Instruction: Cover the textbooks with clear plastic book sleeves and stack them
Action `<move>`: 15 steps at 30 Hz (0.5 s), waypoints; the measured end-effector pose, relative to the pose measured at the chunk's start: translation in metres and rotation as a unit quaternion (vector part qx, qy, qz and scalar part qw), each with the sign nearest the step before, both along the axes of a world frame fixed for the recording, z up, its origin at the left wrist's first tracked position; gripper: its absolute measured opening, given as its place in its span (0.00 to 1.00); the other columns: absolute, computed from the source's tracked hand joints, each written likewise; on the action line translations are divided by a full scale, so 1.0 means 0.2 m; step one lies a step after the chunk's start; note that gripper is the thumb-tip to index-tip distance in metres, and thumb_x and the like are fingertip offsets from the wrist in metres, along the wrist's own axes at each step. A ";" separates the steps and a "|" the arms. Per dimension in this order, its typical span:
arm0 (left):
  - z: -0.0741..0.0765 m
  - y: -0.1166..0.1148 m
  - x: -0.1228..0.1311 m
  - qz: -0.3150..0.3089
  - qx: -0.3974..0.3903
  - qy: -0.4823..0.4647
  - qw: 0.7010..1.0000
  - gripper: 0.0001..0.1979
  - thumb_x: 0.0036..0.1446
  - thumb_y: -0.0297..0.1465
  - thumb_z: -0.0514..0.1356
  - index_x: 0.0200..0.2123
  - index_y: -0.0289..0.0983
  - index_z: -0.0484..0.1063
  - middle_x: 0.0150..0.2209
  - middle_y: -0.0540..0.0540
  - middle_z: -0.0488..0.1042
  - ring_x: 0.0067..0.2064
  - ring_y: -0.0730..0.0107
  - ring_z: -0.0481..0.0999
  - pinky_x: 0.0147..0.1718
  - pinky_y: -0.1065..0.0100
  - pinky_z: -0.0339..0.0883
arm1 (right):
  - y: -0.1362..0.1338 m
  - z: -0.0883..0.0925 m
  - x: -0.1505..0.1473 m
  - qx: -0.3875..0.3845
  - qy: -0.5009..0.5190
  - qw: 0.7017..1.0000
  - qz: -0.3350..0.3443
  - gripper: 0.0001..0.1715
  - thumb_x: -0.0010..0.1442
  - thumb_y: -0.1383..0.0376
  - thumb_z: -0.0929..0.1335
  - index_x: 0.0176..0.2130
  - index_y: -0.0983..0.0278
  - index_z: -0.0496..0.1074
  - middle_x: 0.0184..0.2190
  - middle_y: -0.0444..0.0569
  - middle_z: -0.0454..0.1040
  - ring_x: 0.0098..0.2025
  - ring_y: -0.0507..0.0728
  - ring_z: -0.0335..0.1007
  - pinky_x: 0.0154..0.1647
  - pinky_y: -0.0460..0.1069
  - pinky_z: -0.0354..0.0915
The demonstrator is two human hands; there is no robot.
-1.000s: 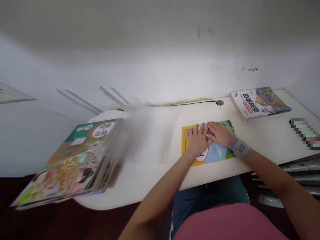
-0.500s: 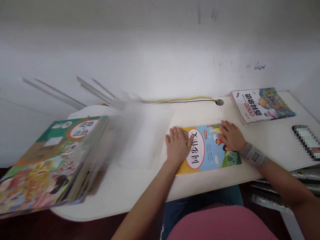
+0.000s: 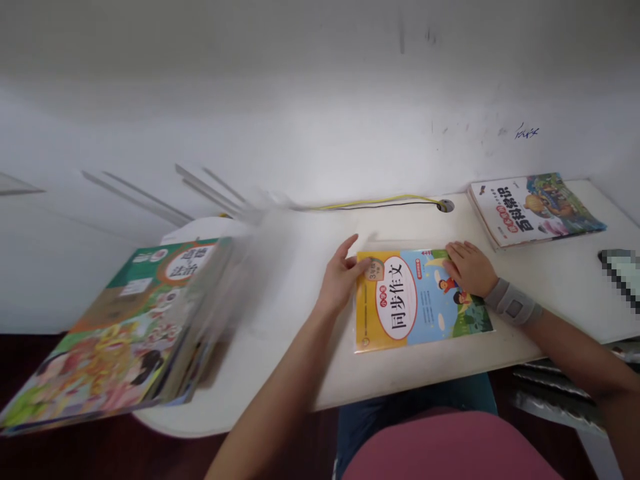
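Observation:
A yellow and blue book (image 3: 423, 293) with a glossy, clear-edged cover lies flat on the white table. At its upper left corner, my left hand (image 3: 340, 277) has its thumb by the cover and its index finger raised away from it. My right hand (image 3: 469, 270) rests flat on the book's upper right part, fingers stretched out; a grey band (image 3: 513, 301) wraps that wrist. To the left of my left hand spreads a blurred, whitish, see-through sheet (image 3: 273, 273), perhaps plastic.
A thick stack of books (image 3: 117, 340) with a green and orange cover stands at the left. Another small book stack (image 3: 537, 210) lies back right, near a pixelated phone-like object (image 3: 623, 277). A yellow cable (image 3: 370, 201) runs along the wall to a round table hole (image 3: 445, 206).
My left hand has lifted off the cover and shifted to the book's left edge, uncovering the yellow corner. My right hand stays on the book. The view has swung slightly left.

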State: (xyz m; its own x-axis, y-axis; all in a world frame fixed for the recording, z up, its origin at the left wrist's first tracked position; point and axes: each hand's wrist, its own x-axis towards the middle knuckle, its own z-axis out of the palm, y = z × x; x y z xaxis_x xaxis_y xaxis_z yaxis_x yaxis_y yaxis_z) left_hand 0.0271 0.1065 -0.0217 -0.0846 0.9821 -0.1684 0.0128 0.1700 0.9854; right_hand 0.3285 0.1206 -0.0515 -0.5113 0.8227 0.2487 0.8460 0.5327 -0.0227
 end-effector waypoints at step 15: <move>0.05 0.03 -0.06 -0.012 -0.025 0.006 1.000 0.17 0.34 0.36 0.71 0.30 0.34 0.77 0.24 0.50 0.76 0.26 0.73 0.73 0.29 0.69 0.67 | 0.11 0.17 0.19 -0.171 0.296 0.940 0.027 0.16 0.60 0.56 0.63 0.38 0.62 0.75 0.33 0.50 0.76 0.35 0.56 0.70 0.36 0.51 0.66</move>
